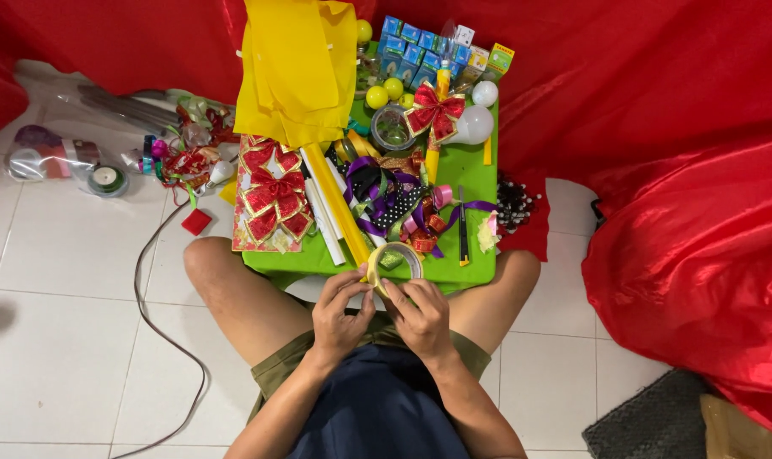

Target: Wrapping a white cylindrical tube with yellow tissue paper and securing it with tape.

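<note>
Tape roll (393,263) gripped between both hands

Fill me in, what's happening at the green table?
A seated person holds a roll of yellowish tape in both hands at the near edge of the small green table. The left hand and right hand pinch at the roll, fingers on its rim. The table is crowded with red bows, ribbons, rolled yellow paper and small boxes. Red cloth drapes around.
</note>
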